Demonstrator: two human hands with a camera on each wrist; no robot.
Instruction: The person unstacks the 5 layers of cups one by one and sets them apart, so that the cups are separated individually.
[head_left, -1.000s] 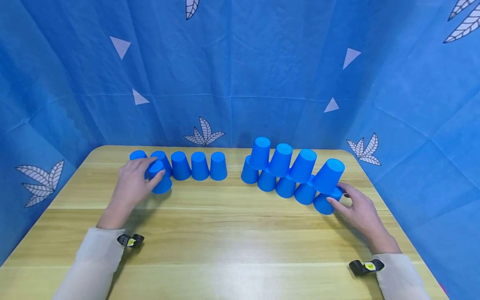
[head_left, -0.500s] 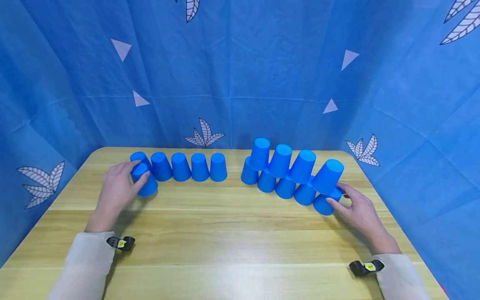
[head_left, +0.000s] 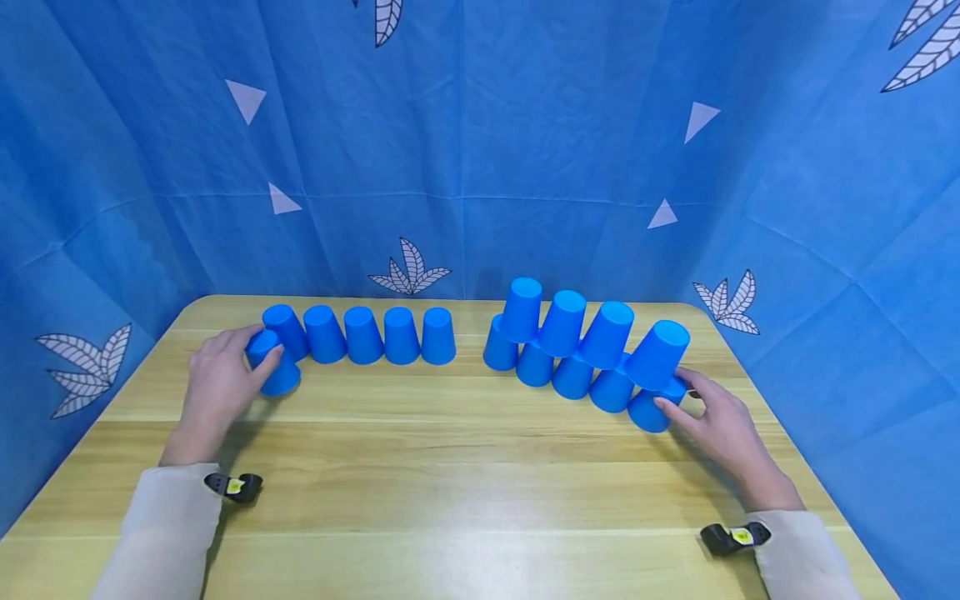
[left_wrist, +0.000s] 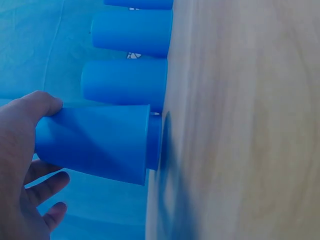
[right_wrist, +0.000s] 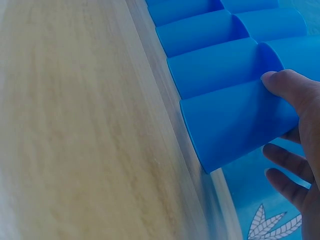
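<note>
With thumb and fingers my left hand (head_left: 222, 375) grips an upside-down blue cup (left_wrist: 100, 142) near its base. Its rim shows just off the tabletop in the left wrist view, and it overlaps the leftmost cup (head_left: 286, 331) of a row of upside-down blue cups. My right hand (head_left: 716, 421) pinches the end cup (right_wrist: 237, 125) in the bottom row of a two-level cup stack, thumb in front and fingers behind. An upper cup (head_left: 657, 354) rests across that end cup and its neighbour (head_left: 611, 389).
Several more cups, such as the row's right-end cup (head_left: 438, 337), stand along the back of the wooden table (head_left: 480, 483). Three other upper cups stand on the stack, the farthest upper cup (head_left: 521, 310) near the back edge. A blue patterned cloth (head_left: 480, 133) hangs behind.
My left hand has moved left with its cup, from in front of the row's second cup to its left end. The right hand and the stack stay put.
</note>
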